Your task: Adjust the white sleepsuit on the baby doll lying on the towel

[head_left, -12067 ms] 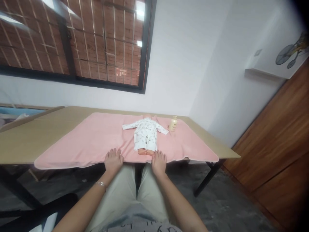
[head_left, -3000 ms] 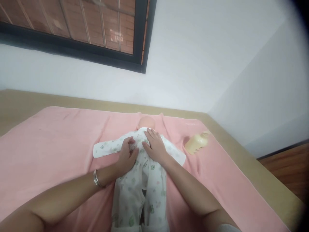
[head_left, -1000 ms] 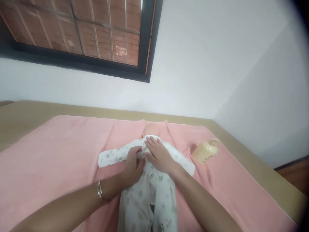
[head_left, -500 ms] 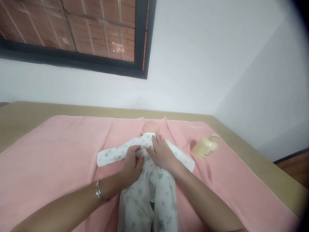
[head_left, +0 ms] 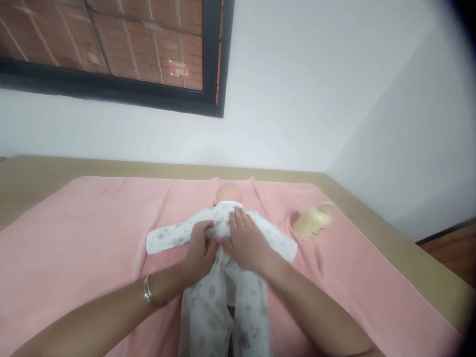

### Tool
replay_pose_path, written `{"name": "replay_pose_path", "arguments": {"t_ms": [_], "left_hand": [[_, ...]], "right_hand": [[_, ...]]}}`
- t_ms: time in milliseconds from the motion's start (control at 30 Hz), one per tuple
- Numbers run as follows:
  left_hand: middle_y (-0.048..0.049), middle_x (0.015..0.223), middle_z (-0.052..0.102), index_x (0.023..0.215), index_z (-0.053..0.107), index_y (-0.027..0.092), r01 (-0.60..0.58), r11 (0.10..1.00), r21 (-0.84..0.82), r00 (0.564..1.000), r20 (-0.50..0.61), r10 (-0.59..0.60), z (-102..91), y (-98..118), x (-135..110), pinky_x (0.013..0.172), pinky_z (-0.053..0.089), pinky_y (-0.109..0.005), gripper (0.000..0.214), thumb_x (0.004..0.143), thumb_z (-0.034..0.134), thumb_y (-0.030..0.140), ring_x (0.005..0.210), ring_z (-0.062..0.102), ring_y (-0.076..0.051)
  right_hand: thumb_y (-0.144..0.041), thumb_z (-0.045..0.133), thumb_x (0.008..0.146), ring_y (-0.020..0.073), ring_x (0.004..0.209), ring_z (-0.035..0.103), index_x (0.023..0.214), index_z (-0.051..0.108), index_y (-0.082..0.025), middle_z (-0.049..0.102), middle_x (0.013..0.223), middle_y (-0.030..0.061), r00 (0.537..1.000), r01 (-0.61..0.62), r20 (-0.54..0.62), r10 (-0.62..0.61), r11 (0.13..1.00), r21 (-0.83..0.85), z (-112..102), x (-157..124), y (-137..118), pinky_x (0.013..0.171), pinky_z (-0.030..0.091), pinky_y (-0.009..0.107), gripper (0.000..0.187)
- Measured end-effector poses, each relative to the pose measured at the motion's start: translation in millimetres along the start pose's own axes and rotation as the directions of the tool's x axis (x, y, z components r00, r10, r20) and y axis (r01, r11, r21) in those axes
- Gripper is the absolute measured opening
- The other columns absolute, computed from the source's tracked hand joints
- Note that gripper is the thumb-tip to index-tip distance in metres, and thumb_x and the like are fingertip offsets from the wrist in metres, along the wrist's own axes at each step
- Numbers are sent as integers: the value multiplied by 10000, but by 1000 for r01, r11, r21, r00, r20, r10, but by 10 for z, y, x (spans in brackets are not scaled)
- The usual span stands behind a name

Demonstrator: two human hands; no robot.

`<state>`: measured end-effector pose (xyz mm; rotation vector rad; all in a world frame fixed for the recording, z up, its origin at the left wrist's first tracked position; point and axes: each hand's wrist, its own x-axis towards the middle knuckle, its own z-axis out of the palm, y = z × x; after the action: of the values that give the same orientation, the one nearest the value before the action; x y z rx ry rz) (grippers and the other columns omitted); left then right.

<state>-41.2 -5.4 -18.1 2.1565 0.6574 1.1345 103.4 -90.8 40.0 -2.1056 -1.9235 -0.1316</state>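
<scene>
A baby doll lies on the blanket with its bare round head (head_left: 229,192) at the far end, dressed in a white romper (head_left: 211,297) with a small green print. Both sleeves are spread out sideways and the legs reach towards me. My left hand (head_left: 202,250), a silver bangle on its wrist, is curled at the romper's chest, fingers and thumb on the cloth. Flat on the chest's right side lies my right hand (head_left: 247,240), fingers stretched towards the collar, thumb near my left thumb. The cloth under both hands is hidden.
A pink blanket (head_left: 92,238) covers most of the wooden table top (head_left: 386,238). To the doll's right a pale yellow bottle (head_left: 312,222) rests on the blanket near its edge. Behind stand a white wall (head_left: 282,99) and a dark-framed window (head_left: 210,64).
The view has shifted slightly. My thumbs have come closer together at the middle of the romper's chest, and my right hand's fingers lie closer together. The doll and bottle stay in place.
</scene>
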Motion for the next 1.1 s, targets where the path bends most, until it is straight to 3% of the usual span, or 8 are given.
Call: {"name": "replay_pose_path", "arguments": {"t_ms": [133,367,433,567,633,833,1000,1100], "left_hand": [[-85,1124,464,1175,373,209,-9,1000,-2,1000,-8,9,1,-4,7,932,390,-403,338,853,470,242,1050,460,-212],[-83,1133,467,1179,377,217,31,999,17,999,12,-32,-16,47,4,912,406,-397,329,863,459,265,1040,468,-208],[-84,1125,471,1173,385,214,5,1000,20,1000,-14,-5,-11,34,9,925,397,-406,323,862,458,263,1046,467,-211],[-87,1127,480,1183,391,208,-43,999,-5,999,-18,43,1,11,23,939,392,-413,328,863,452,245,1064,464,-213],[-88,1123,482,1180,393,205,-39,999,-7,999,-23,39,5,9,21,932,399,-411,330,860,456,248,1056,470,-212],[-89,1124,475,1168,392,203,-2,1000,22,1000,-8,2,-3,13,11,919,405,-397,325,857,461,263,1042,472,-209],[-78,1113,486,1155,408,205,-45,999,-22,999,-21,44,-3,-1,21,940,384,-391,306,854,456,238,1051,467,-202],[-79,1123,485,1164,406,207,27,999,-21,1000,-15,-27,5,50,10,931,388,-388,329,842,463,245,1054,468,-205]], "right_hand": [[-434,298,934,240,1379,122,1382,340,-129,235,1480,126,970,242,-1,-242,970,31,-15,137,97,1106,140,436,544],[-420,242,942,292,1346,212,1381,295,-25,286,1439,203,994,-85,-60,86,996,25,113,203,144,1065,214,460,593],[-380,266,937,309,1352,184,1380,308,-33,276,1445,198,996,-48,-79,48,999,-5,102,122,54,1066,203,474,565],[-280,297,934,250,1364,162,1329,424,-267,330,1447,23,976,214,-35,-213,977,9,22,129,33,1083,146,497,415],[-320,292,947,228,1359,182,1300,449,-321,344,1439,-23,970,243,2,-243,969,42,5,200,109,1085,146,484,386],[-431,299,930,305,1340,207,1389,318,-83,286,1446,178,999,-41,-34,41,999,8,19,132,84,1060,202,482,576],[-253,320,919,228,1343,215,1314,434,-257,372,1423,23,971,240,6,-240,971,20,-53,91,-9,1088,140,474,411],[-358,322,933,233,1347,207,1332,410,-258,323,1452,21,980,197,21,-198,980,37,-25,183,67,1082,157,471,421]]}}
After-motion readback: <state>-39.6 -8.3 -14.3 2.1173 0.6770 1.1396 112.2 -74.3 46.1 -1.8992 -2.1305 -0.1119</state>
